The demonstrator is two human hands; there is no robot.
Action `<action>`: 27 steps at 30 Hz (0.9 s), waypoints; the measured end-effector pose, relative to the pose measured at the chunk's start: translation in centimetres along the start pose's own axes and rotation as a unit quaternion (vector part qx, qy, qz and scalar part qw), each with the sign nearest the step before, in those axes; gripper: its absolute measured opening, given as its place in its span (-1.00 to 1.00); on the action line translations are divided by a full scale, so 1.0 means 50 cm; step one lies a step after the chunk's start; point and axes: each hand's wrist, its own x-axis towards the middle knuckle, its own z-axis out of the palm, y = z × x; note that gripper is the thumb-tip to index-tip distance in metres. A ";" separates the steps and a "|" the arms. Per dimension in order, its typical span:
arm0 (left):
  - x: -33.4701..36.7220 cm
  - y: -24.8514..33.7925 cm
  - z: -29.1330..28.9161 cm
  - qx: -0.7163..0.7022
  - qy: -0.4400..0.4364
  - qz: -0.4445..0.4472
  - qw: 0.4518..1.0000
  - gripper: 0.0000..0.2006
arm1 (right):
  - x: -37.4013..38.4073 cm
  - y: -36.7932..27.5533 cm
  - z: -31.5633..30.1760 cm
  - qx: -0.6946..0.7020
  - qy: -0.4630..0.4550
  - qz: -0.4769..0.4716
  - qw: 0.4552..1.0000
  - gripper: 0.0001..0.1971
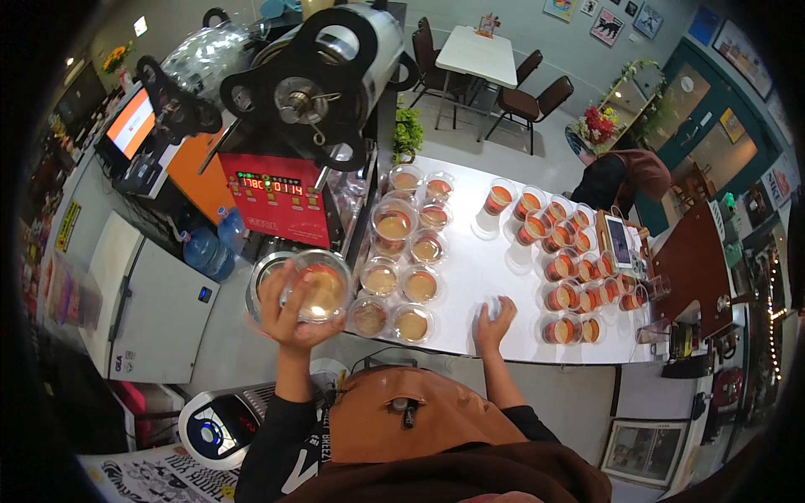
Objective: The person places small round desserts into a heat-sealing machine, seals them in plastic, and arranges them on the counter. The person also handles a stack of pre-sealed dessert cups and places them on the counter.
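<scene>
My left hand [289, 314] grips a clear cup [319, 285] of brown drink, raised just off the bench's [486, 268] left edge, below the red sealer [281, 197]. My right hand [493, 323] rests near the front edge, fingers curled; I cannot tell if it holds anything. Brown cups [394, 277] cluster beside the left edge; orange cups [570, 268] line the right.

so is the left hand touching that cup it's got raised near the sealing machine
Touching. The head view shows the left hand wrapped around the clear cup of brown drink, fingers lying on its side.
</scene>
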 end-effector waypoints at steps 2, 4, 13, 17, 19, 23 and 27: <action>-0.021 0.022 0.032 -0.084 -0.027 -0.034 0.996 -0.35 | -0.031 0.022 -0.007 -0.032 0.145 0.087 0.985 -0.42; -0.044 0.043 0.077 -0.145 -0.069 -0.071 0.985 -0.36 | -0.062 0.067 -0.028 0.014 0.283 0.215 0.935 -0.33; -0.156 0.077 0.204 -0.114 -0.169 -0.090 0.975 -0.43 | 0.024 0.148 -0.220 -0.075 0.371 0.177 0.908 -0.03; -0.168 0.076 0.217 -0.077 -0.178 -0.096 0.976 -0.44 | 0.055 0.134 -0.221 0.004 0.332 0.118 0.936 -0.05; -0.160 0.081 0.222 -0.056 -0.184 -0.087 0.978 -0.45 | 0.064 0.130 -0.209 0.017 0.329 0.125 0.936 -0.08; -0.164 0.082 0.229 -0.020 -0.205 -0.069 0.976 -0.48 | 0.058 0.141 -0.176 0.045 0.339 0.161 0.926 -0.15; -0.165 0.091 0.225 0.018 -0.207 -0.073 0.976 -0.55 | 0.033 0.136 -0.126 0.110 0.284 0.181 0.935 -0.21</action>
